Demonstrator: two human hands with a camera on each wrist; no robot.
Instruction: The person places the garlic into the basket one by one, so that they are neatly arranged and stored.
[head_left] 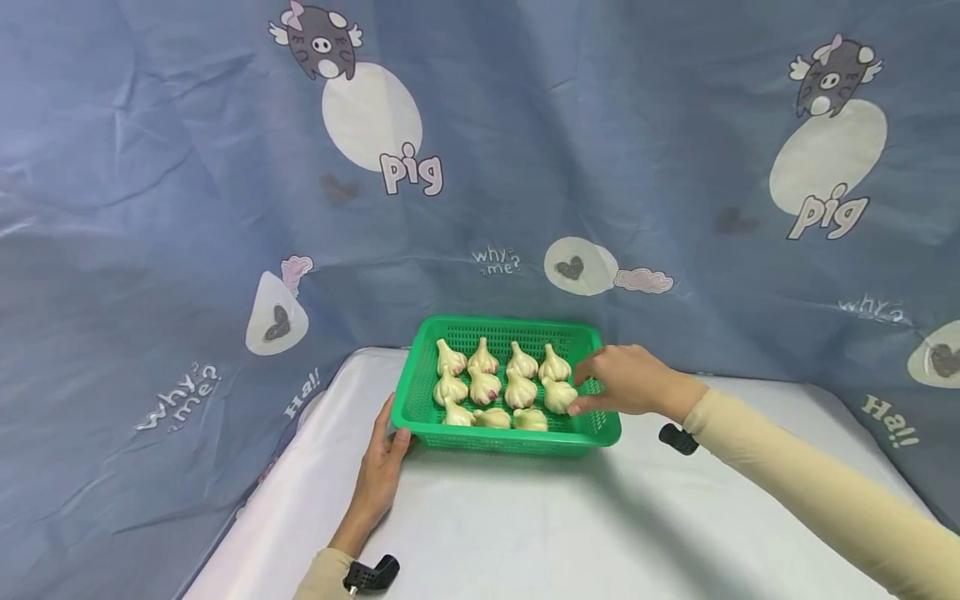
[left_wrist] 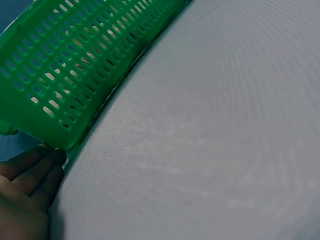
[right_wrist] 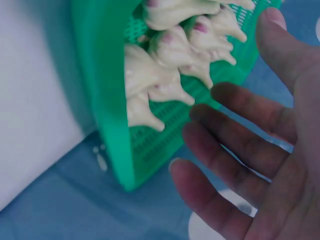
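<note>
A green plastic basket (head_left: 502, 442) with slotted walls holds several pale garlic bulbs (head_left: 520, 389) set out in rows, some with purple-tinged bases. At its near left corner is my left hand (head_left: 378, 471), thumb by the front wall and fingers along the left side. In the left wrist view, fairly straight fingers (left_wrist: 37, 175) reach the basket's lower corner. My right hand (head_left: 626, 381) hovers over the basket's right end, thumb and fingertips close to the rightmost bulb (head_left: 559, 397). The right wrist view shows those fingers (right_wrist: 230, 175) spread, holding nothing, beside the bulbs (right_wrist: 172, 47).
The basket stands on a white-covered table (head_left: 525, 525), near its far edge. Behind and to the left hangs a blue curtain (head_left: 480, 208) printed with pigs and words. Dark wrist-worn devices show at the left wrist (head_left: 372, 575) and right wrist (head_left: 678, 439).
</note>
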